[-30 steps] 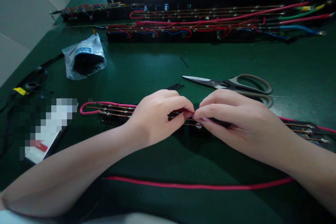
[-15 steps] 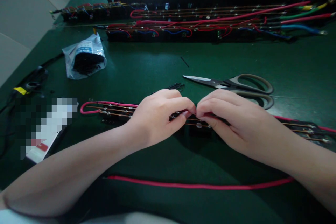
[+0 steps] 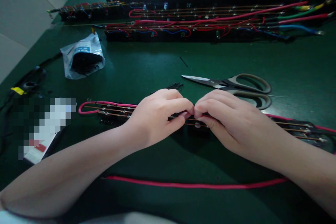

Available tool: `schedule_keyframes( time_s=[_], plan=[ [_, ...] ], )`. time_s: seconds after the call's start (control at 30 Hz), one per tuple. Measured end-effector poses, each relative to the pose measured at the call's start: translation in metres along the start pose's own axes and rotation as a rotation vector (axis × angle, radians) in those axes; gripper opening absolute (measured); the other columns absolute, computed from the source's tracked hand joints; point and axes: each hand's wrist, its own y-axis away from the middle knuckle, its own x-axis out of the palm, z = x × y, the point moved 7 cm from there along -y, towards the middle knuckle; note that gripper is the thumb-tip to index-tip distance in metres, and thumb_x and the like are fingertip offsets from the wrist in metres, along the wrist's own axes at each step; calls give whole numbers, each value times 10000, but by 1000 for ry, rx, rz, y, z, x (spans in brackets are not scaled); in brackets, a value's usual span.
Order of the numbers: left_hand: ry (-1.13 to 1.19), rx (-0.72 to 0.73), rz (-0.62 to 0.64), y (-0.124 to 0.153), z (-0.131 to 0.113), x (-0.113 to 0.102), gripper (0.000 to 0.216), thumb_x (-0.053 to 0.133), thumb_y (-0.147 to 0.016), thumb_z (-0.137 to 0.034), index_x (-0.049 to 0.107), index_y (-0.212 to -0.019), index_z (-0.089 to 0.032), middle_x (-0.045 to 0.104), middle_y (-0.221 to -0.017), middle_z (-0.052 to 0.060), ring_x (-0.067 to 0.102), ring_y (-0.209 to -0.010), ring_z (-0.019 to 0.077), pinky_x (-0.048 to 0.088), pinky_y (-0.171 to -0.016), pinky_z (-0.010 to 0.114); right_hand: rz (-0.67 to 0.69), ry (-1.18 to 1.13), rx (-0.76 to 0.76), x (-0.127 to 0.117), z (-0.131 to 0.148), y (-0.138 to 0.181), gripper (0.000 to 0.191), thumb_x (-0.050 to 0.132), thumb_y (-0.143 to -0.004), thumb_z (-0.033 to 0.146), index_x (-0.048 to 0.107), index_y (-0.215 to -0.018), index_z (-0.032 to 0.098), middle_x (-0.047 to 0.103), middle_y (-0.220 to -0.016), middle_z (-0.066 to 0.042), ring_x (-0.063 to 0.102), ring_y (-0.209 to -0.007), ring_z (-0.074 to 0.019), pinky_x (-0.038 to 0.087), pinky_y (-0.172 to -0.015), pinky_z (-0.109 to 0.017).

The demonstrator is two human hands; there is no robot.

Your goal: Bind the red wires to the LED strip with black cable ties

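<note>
My left hand (image 3: 160, 112) and my right hand (image 3: 228, 117) meet over the middle of a long black strip (image 3: 111, 109) that carries copper-coloured rods and shiny solder points. Both hands are closed in a pinch, fingertips touching each other. Whatever lies between the fingertips is hidden. A thick red wire (image 3: 85, 107) loops round the strip's left end and runs along its far side, passing behind my hands. Scissors (image 3: 228, 84) lie just beyond my right hand. Several thin black ties (image 3: 174, 86) rest beyond my left hand.
A clear plastic bag (image 3: 82, 57) of black ties lies at the left. Along the back are more wired black strips (image 3: 162, 33) with red and blue wires. Another red wire (image 3: 189, 184) crosses the green table (image 3: 147, 203) in front. A blurred white box (image 3: 49, 129) lies at the left.
The whole view has shifted slightly to the left. My hands keep their pinch at the same place on the strip, with hardly any movement.
</note>
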Motion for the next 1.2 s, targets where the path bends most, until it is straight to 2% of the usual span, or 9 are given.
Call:
schedule_keyframes(
  time_s=[0.43, 0.9, 1.2],
  plan=[
    [14, -12, 20, 0, 0, 1, 186, 547, -937, -143, 706, -1009, -209, 701, -1015, 24, 603, -965, 185, 474, -831, 321, -1, -10, -16, 0, 1, 0, 176, 425, -934, 65, 501, -889, 218, 611, -858, -49, 563, -810, -202, 458, -710, -328],
    [17, 10, -1, 1, -2, 1, 164, 569, -922, -141, 696, -1008, -200, 702, -1007, 9, 604, -954, 177, 472, -843, 317, 2, -45, -6, 1, 0, 0, 158, 442, -942, 65, 527, -878, 181, 607, -857, -48, 548, -811, -176, 446, -704, -305],
    [-38, 45, 12, 1, -3, 2, 145, 586, -934, -197, 707, -1009, -222, 691, -1020, 20, 601, -945, 195, 466, -825, 329, 11, -97, -31, -1, -2, 1, 146, 479, -953, 89, 575, -924, 195, 642, -903, -46, 576, -868, -170, 469, -738, -293]
  ],
)
